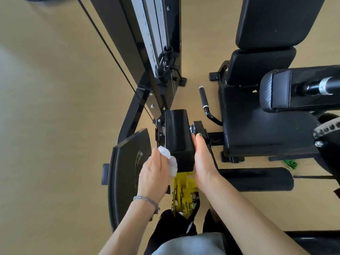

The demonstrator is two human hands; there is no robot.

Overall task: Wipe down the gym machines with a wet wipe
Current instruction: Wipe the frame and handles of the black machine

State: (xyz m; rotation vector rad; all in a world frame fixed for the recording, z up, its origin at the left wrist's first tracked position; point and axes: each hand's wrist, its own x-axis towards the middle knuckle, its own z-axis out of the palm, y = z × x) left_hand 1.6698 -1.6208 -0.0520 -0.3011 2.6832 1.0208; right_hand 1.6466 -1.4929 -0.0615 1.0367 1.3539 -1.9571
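Smooth tan floor under even, soft light, paler toward the left edge. Black padded seat and backrest at upper right. Tall black upright column with a silver rail at centre. Crumpled green scrap lies on the floor beside the seat base.

White wet wipe — crumpled, against the black pad's left side.

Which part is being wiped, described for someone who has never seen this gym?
Start at the tall weight column and follow it down to its foot. The black boxy cover sits there between both hands, above the yellow bracket. Unlike the padded seat beside it, it is hard and smooth.
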